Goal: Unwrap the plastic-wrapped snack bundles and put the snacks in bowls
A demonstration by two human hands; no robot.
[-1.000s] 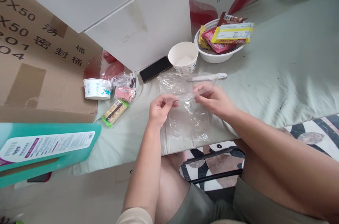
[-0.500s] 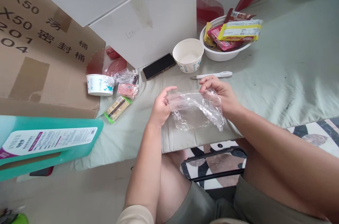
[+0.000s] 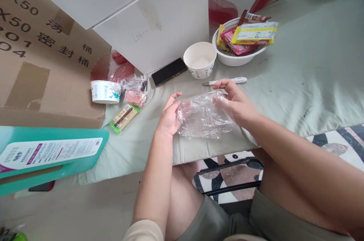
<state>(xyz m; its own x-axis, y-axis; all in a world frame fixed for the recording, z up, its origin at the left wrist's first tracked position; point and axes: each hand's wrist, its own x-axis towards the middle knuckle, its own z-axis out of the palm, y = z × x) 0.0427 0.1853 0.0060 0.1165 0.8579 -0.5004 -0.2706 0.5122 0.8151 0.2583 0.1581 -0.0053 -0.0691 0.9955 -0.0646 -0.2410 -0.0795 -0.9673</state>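
A crumpled clear plastic bag [image 3: 203, 119] is spread between my two hands above the front edge of the cloth-covered table [image 3: 298, 81]. My left hand [image 3: 170, 116] pinches its left side, thumb against the film and index finger raised. At the other side, my right hand [image 3: 237, 103] holds the bag, some fingertips showing through the film and the index finger bent above it. Just beyond the right fingers lies a white utility knife [image 3: 239, 80]. Behind it stands a white paper bowl [image 3: 200, 60] with blue leaf prints.
A white bowl [image 3: 236, 60] of wrapped snacks stands at the back, near a black phone [image 3: 169, 72]. To the left are a paper bowl [image 3: 105, 92], a snack bar [image 3: 124, 118] in green-edged wrapping, other small packets and a teal container [image 3: 85, 163]. Boxes [image 3: 176, 24] line the back.
The plastic bag has been opened out wider and flatter between my hands; its folded right part no longer hangs down. My left hand has shifted slightly left.
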